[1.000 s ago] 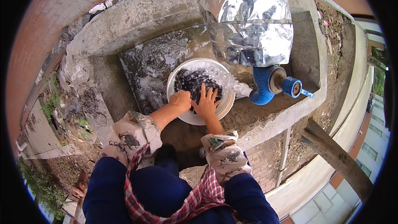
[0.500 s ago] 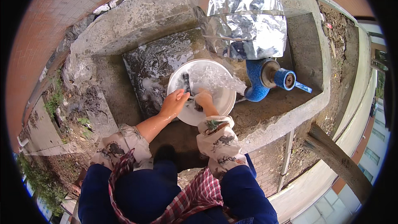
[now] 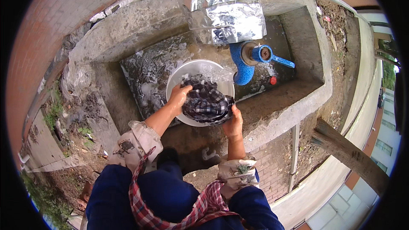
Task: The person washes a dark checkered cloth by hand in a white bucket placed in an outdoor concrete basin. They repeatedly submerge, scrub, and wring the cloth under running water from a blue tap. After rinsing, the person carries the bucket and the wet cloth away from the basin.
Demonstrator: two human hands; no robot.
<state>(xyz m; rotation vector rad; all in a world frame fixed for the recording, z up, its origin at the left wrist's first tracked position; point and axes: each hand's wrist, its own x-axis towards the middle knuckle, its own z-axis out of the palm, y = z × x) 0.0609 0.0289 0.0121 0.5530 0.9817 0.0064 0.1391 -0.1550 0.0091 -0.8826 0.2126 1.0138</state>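
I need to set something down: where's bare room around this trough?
The near rim, right of the right hand, and far rim, left of the foil wrapping, look bare. Crowded: the white bucket, under checked cloth and left hand.

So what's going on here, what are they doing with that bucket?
A person is holding a dark checked cloth in both hands: the left hand grips one side of it, and the right hand the other. The cloth is bunched up over the white bucket, which stands in a concrete sink. Water is running from the blue tap into the bucket.
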